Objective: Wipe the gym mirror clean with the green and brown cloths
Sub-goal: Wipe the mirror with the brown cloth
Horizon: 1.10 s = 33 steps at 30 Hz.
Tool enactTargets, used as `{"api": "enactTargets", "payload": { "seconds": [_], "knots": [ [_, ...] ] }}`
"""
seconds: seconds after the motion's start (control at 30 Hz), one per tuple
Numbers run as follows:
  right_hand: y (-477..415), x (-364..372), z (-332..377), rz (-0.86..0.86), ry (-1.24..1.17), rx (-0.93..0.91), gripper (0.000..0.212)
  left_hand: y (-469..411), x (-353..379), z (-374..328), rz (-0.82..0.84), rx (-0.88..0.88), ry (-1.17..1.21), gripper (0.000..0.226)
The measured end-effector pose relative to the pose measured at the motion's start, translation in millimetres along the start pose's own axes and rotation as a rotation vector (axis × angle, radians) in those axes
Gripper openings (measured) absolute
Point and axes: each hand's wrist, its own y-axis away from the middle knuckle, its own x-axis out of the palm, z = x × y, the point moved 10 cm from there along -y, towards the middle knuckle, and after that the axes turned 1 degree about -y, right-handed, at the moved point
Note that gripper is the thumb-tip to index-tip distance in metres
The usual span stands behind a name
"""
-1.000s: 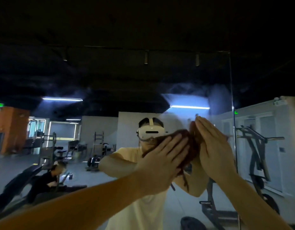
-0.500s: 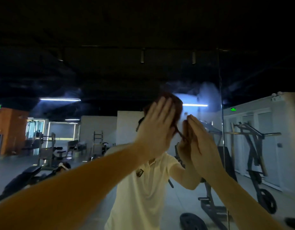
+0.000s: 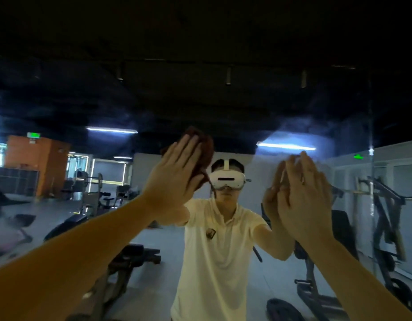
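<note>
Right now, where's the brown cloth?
Head view, left of centre: the brown cloth is pressed against the mirror under the flat fingers of the left hand, just up and left of the reflected white headset.

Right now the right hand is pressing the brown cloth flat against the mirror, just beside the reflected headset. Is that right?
Wrong hand. In the head view it is the left hand pressing the brown cloth flat against the mirror, just beside the reflected headset. The right hand lies flat on the mirror further right, with no brown cloth showing.
</note>
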Motion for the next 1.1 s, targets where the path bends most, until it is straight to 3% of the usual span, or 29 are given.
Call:
{"api": "enactTargets", "payload": {
  "seconds": [0.17,0.3,0.4,0.53,0.6,0.67,0.77,0.87,0.97,1.1],
  "knots": [
    [1,16,22,-0.044,0.012,-0.013,0.064,72,5,128,0.002,-0.403,0.065,0.078],
    [1,24,29,-0.045,0.020,0.036,0.067,67,-3,134,-0.090,-0.684,0.181,0.082],
    [2,30,29,-0.040,0.018,0.077,0.069,32,-5,70,-0.115,-0.529,0.150,0.073],
    [4,35,26,-0.025,0.058,0.086,0.070,27,8,-26,0.013,0.094,0.052,0.067],
    [5,38,25,-0.020,0.069,0.094,0.070,38,4,-12,0.014,0.233,-0.041,0.067],
    [4,38,24,-0.021,0.065,0.111,0.072,38,-1,43,-0.037,0.096,-0.076,0.068],
    [4,39,27,-0.032,0.058,0.123,0.075,47,-4,154,-0.081,-0.380,0.054,0.068],
    [3,41,28,-0.037,0.067,0.116,0.075,55,-4,183,-0.135,-0.654,0.153,0.072],
    [4,43,27,-0.020,0.067,0.101,0.074,37,-6,136,-0.139,-0.638,0.182,0.073],
    [7,29,28,0.007,0.068,-0.009,0.069,3,0,30,-0.122,-0.305,0.173,0.070]
  ]
}}
